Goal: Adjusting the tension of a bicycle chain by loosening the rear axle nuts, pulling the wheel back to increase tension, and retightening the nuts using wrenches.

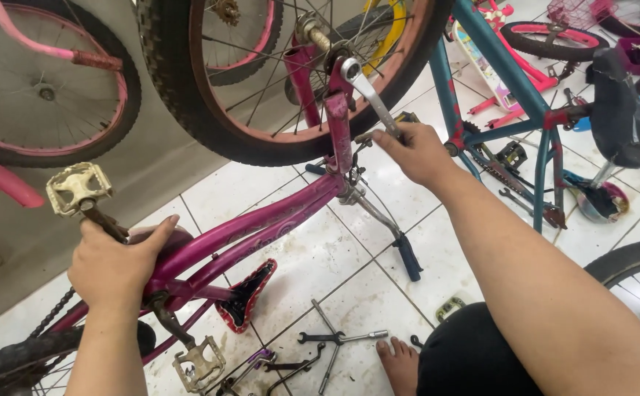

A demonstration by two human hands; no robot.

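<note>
Partly hidden: right hand [417, 152] clamped on wrench [367, 89] handle; left hand [116, 265] grips crank area [107, 220], fingertips unseen.

A floor [312, 264] of pale square tiles with dark grout lines, smudged with grime, carries everything here. Near the bottom middle lies a cross-shaped wrench [332, 337], with a few loose spanners [276, 364] beside it to the left. A bare foot [399, 363] stands on the tiles just right of these tools. The black-and-red saddle [246, 295] of the upturned magenta bicycle rests on the tiles. Farther right, another spanner [514, 198] lies under the teal bicycle frame.
</note>
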